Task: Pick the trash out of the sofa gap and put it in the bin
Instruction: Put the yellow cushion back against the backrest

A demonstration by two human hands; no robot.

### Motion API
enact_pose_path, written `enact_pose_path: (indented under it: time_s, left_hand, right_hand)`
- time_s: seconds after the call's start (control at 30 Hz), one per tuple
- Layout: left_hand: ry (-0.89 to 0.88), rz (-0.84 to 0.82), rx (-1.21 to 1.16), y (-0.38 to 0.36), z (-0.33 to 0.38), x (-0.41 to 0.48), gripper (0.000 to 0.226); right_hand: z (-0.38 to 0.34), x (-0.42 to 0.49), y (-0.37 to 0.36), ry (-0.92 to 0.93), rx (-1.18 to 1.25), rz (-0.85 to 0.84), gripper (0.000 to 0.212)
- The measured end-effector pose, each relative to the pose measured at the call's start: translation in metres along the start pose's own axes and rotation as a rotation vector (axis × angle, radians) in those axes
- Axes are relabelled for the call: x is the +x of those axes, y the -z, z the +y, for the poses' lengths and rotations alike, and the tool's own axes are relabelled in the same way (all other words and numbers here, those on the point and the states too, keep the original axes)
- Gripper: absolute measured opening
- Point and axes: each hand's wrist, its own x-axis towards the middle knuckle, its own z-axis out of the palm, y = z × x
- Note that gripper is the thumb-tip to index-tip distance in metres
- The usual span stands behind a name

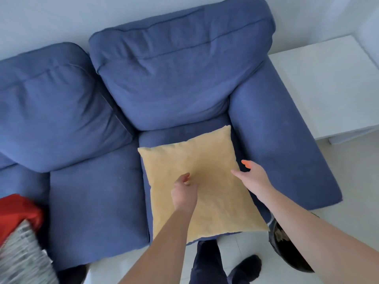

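Sofa (98, 201): both hands reach over yellow cushion (205, 171), fingers spread

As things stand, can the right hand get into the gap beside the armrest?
Probably not yet: the yellow pillow lies over that seat and its edge covers the gap by the armrest. The right hand is open at that edge.

A: Walls?
B: Plain pale wall (51, 19) across the top of frame, evenly lit.
A: Floor?
B: Light tiles (352, 181), lower right and bottom centre.
A: Furniture?
B: White table (332, 83) at upper right. Red cloth (18, 210) and grey striped cushion (22, 257), both blurred, lower left.
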Motion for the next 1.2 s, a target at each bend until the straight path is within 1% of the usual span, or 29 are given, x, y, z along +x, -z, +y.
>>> enact_pose_path:
  time_s: [0.13,0.2,0.23,0.3,0.37,0.43,0.5,0.6,0.7,0.8,0.93,1.0,1.1,1.2]
  left_hand:
    - [0.026,0.088,0.001,0.035,-0.013,0.027,0.056]
    - [0.044,0.132,0.045,0.048,-0.020,0.041,0.063]
    - [0.059,0.149,0.067,0.054,-0.023,0.048,0.068]
    - [0.128,0.163,0.086,0.062,-0.028,0.063,0.087]
    - [0.243,0.160,0.059,0.069,-0.032,0.076,0.108]
    - [0.349,0.148,0.001,0.073,-0.040,0.087,0.123]
    - [0.413,0.109,-0.077,0.076,-0.049,0.096,0.132]
    - [0.465,0.017,-0.208,0.074,-0.062,0.102,0.139]
    - [0.469,-0.044,-0.239,0.069,-0.073,0.107,0.140]
    - [0.466,-0.055,-0.244,0.064,-0.080,0.111,0.140]
    - [0.450,-0.058,-0.274,0.058,-0.085,0.115,0.136]
    - [0.448,-0.060,-0.274,0.053,-0.087,0.118,0.130]
    - [0.439,-0.034,-0.268,0.046,-0.092,0.119,0.118]
    - [0.433,0.009,-0.277,0.042,-0.094,0.118,0.096]
  right_hand:
    - [-0.015,0.023,-0.029,-0.075,-0.019,-0.054,0.090]
    - [-0.019,0.034,-0.041,-0.106,-0.036,-0.074,0.098]
    - [-0.020,0.040,-0.047,-0.122,-0.042,-0.083,0.102]
    - [-0.022,0.051,-0.056,-0.164,-0.043,-0.092,0.112]
    - [-0.022,0.061,-0.064,-0.219,-0.052,-0.091,0.126]
    - [-0.022,0.071,-0.070,-0.262,-0.051,-0.064,0.134]
    - [-0.022,0.081,-0.075,-0.286,-0.056,-0.031,0.138]
    - [-0.019,0.095,-0.075,-0.299,-0.052,-0.024,0.140]
    - [-0.011,0.109,-0.070,-0.299,-0.041,-0.063,0.147]
    - [-0.006,0.122,-0.067,-0.302,-0.024,-0.113,0.152]
    - [0.002,0.134,-0.069,-0.310,0.020,-0.202,0.145]
    - [0.007,0.138,-0.071,-0.313,0.034,-0.243,0.137]
    - [0.013,0.143,-0.074,-0.279,0.030,-0.242,0.128]
    - [0.018,0.143,-0.079,-0.199,0.027,-0.204,0.123]
